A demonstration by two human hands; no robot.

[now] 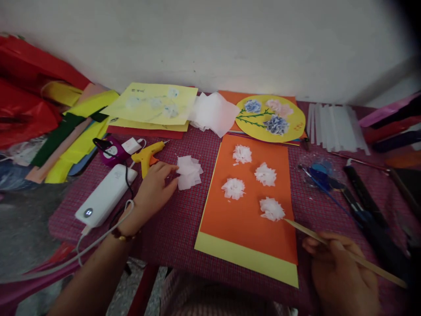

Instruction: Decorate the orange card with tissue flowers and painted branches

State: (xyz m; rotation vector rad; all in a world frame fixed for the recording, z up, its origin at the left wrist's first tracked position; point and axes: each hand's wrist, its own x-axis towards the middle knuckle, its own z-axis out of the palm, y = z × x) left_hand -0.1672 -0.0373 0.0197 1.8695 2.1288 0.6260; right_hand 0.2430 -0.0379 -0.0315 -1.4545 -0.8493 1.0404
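Note:
My left hand [158, 186] is at the edge of a small stack of white tissue paper squares [190, 172], with thumb and forefinger apart. Its fingertips reach the stack's left side; whether they press on it I cannot tell. In my right hand [344, 272] is a pointed wooden stick [309, 232], held like a pen. The stick's tip is close to the lowest white tissue paper flower [272, 209]. Several such ruffled flowers lie on an orange sheet [246, 237], which rests over a yellow sheet [246, 260].
A yellow glue gun [148, 157] and a white power bank [105, 196] with cables lie left. Behind are a yellow flower picture [151, 103], larger tissue sheets [213, 113] and a yellow oval card [246, 125]. White strips [337, 127] and dark-handled tools [365, 193] occupy the right.

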